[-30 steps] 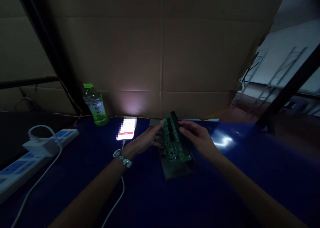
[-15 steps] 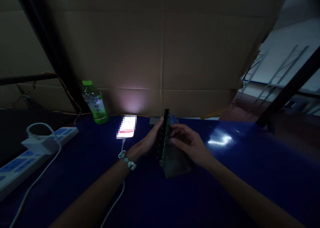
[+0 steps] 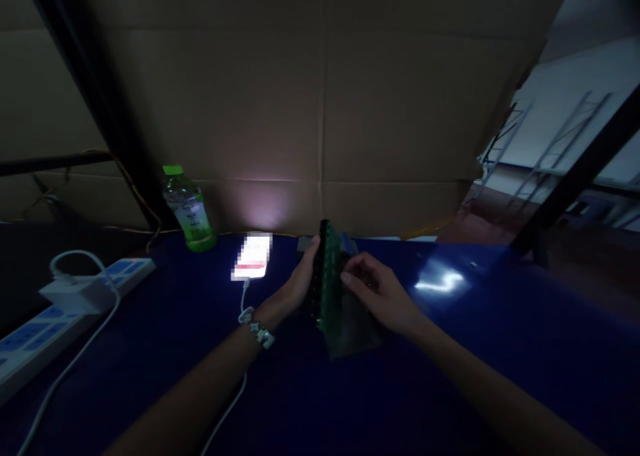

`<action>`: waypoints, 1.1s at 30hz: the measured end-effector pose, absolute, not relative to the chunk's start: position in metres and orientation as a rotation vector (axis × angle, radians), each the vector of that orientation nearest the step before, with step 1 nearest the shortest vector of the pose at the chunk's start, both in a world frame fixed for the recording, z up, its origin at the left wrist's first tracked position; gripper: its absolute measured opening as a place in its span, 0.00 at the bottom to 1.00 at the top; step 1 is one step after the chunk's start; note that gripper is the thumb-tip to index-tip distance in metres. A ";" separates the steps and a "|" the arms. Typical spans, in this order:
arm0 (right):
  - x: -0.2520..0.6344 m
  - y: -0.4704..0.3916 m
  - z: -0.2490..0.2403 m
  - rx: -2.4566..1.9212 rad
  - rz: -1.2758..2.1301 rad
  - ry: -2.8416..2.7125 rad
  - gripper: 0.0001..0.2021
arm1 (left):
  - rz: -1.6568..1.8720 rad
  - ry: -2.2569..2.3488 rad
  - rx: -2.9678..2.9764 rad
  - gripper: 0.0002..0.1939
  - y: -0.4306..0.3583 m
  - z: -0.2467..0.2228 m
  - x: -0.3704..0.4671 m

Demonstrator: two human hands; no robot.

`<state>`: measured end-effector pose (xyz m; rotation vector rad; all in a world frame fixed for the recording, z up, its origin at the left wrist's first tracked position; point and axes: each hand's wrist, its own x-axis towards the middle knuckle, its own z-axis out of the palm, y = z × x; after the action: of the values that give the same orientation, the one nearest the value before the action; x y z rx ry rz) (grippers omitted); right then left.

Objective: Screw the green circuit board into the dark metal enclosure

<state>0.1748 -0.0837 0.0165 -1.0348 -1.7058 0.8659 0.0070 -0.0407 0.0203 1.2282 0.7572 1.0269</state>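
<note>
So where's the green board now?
In the head view, the green board is near the middle, steeply tilted between the hands, right of the glowing phone.

Site: workshop, apparently for electronics. Evidence: bare green circuit board (image 3: pixel 332 283) at 6 o'clock over blue tabletop (image 3: pixel 400 403); multi-socket power strip (image 3: pixel 39 326), 8 o'clock; cardboard sheeting (image 3: pixel 320 109), 12; black metal post (image 3: pixel 90 89), 10; ladder-like frames (image 3: pixel 569 149) beyond, 2–3 o'clock.
</note>
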 end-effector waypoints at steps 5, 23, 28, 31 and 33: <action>0.177 -0.088 0.024 -0.984 0.944 -1.805 0.16 | 1.182 0.938 1.541 0.28 -0.046 0.017 0.012; 0.200 -0.060 0.011 -1.084 0.790 -1.716 0.09 | 1.004 0.515 1.645 0.49 -0.028 0.041 -0.025; 0.195 -0.061 0.012 -1.074 0.629 -1.741 0.11 | 0.805 0.434 1.685 0.38 -0.038 0.044 -0.021; 0.192 -0.064 0.011 -1.038 0.568 -1.731 0.12 | 0.737 0.452 1.710 0.33 -0.041 0.039 -0.020; 0.188 -0.066 0.011 -1.002 0.578 -1.720 0.13 | 0.679 0.486 1.729 0.34 -0.041 0.036 -0.021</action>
<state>0.1884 -0.0663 0.0112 -1.0024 -1.7200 0.5784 -0.0214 -0.0409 0.0356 1.7294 0.4861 0.6788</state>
